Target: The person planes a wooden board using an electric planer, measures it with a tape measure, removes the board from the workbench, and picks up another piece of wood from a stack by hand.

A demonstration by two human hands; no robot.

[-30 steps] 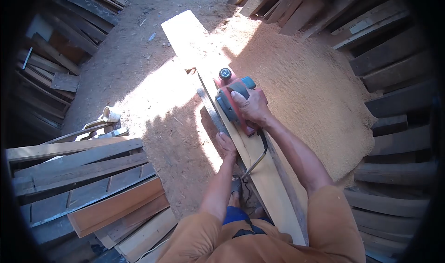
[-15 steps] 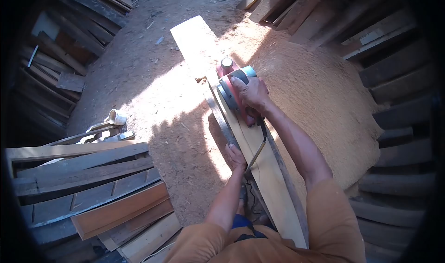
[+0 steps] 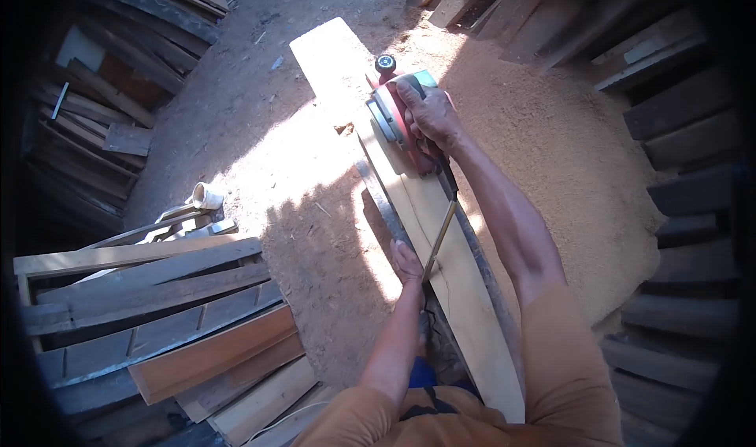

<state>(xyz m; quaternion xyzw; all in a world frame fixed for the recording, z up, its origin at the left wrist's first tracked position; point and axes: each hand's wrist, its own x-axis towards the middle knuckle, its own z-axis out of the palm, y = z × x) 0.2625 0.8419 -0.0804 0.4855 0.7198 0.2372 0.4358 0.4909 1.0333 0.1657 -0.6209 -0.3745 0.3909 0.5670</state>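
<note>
My right hand (image 3: 433, 116) is closed around the rear handle of a red and dark electric hand planer (image 3: 402, 132), which sits on a long pale wooden board (image 3: 445, 266). A round black knob stands at the planer's front. Its power cord (image 3: 442, 241) runs back tautly across the board to my left hand (image 3: 406, 263). This hand is closed at the board's left edge, with the cord at its palm side; part of its fingers is hidden. A dark line runs along the board's upper face.
A narrow dark support (image 3: 378, 187) shows under the board. Sawdust and shavings (image 3: 551, 187) are heaped at right. Stacked planks (image 3: 189, 313) lie at left, with a white bucket (image 3: 207, 196) beyond them. More timber (image 3: 693, 211) lines the right side. A bright slab (image 3: 327, 53) lies ahead.
My right hand and the planer have moved forward along the board, away from me. The cord has drawn straighter. My left hand stays at the board's left edge.
</note>
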